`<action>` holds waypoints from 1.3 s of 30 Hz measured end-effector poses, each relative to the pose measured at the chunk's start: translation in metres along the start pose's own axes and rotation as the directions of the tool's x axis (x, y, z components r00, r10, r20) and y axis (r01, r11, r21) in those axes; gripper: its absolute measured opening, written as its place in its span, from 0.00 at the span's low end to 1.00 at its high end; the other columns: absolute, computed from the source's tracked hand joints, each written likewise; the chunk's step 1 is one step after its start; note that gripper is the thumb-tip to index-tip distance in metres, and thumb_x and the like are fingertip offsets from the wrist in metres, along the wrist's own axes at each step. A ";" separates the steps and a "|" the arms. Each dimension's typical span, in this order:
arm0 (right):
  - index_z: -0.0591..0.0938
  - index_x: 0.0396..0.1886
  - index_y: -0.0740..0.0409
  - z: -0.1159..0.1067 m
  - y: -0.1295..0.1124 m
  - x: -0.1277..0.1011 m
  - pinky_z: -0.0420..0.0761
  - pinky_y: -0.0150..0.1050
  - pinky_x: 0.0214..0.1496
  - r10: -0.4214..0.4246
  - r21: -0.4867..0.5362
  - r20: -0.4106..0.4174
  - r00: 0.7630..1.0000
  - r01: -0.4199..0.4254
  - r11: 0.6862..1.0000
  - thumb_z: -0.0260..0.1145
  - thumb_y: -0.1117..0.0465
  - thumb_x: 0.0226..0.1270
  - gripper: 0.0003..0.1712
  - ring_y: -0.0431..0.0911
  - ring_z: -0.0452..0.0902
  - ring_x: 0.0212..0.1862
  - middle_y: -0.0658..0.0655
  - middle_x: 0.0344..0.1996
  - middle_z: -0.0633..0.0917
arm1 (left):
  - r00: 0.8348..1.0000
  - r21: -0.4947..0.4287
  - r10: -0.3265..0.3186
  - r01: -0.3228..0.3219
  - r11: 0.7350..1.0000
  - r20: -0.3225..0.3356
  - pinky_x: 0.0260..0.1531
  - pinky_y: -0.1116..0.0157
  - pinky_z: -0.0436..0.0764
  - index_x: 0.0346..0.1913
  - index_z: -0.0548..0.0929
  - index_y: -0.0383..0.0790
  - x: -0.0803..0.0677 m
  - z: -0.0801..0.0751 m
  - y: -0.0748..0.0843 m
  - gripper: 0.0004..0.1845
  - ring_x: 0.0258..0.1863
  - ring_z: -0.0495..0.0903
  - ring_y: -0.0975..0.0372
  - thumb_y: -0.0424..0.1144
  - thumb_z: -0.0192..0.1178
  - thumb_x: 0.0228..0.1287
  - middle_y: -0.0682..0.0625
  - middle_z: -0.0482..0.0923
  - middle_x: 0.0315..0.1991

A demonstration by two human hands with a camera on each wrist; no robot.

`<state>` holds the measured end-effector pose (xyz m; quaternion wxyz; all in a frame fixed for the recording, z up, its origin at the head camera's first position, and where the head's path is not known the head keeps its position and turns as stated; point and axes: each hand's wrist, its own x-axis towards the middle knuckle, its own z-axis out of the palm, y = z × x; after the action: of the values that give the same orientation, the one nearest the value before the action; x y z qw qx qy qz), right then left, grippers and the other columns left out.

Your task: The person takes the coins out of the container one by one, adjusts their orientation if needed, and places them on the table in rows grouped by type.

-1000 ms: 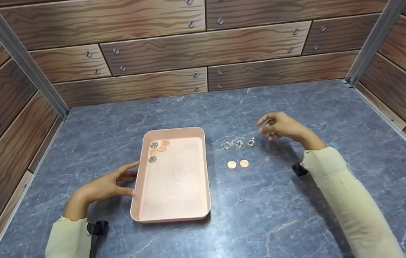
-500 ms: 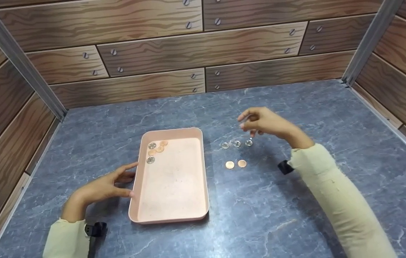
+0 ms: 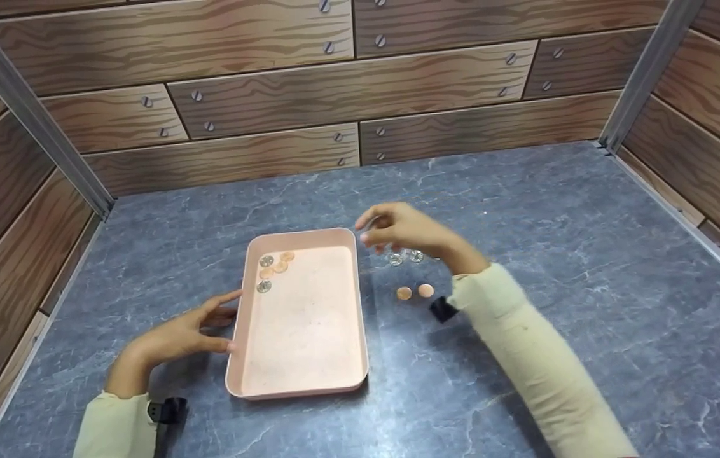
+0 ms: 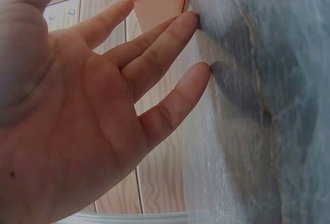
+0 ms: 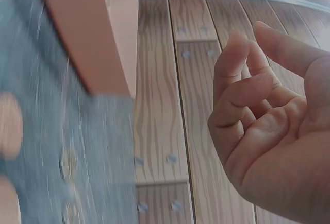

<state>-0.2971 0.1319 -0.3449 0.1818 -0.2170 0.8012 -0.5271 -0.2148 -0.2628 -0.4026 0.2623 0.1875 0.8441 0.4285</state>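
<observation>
No text, label, brand, number or sign can be read in any of the views. The coins [image 3: 273, 270] in the far left corner of the pink tray [image 3: 299, 381] and the coins [image 3: 414, 292] on the grey surface [image 3: 557, 242] to its right are too small and blurred for any marking to be made out. The wood-grain walls [image 3: 271, 95] carry only screw heads.

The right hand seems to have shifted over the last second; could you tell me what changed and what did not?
The right hand travelled left from beyond the silver coins to the pink tray's far right corner, fingers curled; whether it holds a coin is unclear. The left hand stays against the tray's left wall. The copper coins and the tray's coins have not moved.
</observation>
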 end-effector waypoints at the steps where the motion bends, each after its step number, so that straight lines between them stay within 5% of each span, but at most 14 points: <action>1: 0.79 0.51 0.60 0.005 -0.002 0.004 0.74 0.29 0.27 -0.003 0.005 0.007 1.000 0.003 1.000 0.65 0.63 0.64 0.16 0.42 0.78 0.30 0.50 0.31 0.83 | 1.000 -0.003 -0.002 0.002 1.000 0.001 0.61 0.42 0.70 0.77 0.47 0.43 0.000 0.000 0.000 0.50 0.69 0.60 0.35 0.43 0.67 0.60 0.27 0.57 0.70; 12: 0.79 0.51 0.59 0.049 -0.023 0.040 0.73 0.29 0.26 -0.003 0.064 0.073 0.997 -0.002 0.998 0.64 0.63 0.66 0.15 0.40 0.78 0.30 0.50 0.31 0.83 | 1.000 -0.014 -0.001 0.001 1.000 0.004 0.62 0.43 0.70 0.77 0.47 0.42 -0.001 0.000 0.001 0.50 0.69 0.60 0.35 0.43 0.67 0.60 0.26 0.57 0.70; 39: 0.78 0.55 0.64 0.098 -0.017 0.090 0.65 0.30 0.21 0.076 0.062 0.075 0.994 -0.081 0.995 0.61 0.64 0.67 0.18 0.39 0.79 0.25 0.49 0.31 0.82 | 1.000 -0.007 -0.001 0.001 1.000 0.012 0.62 0.43 0.71 0.77 0.46 0.42 0.000 0.000 0.001 0.50 0.69 0.60 0.36 0.44 0.67 0.60 0.27 0.56 0.71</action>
<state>-0.3189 0.0018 -0.3717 0.2383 -0.1983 0.7843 -0.5373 -0.2149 -0.2626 -0.4019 0.2682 0.1886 0.8411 0.4301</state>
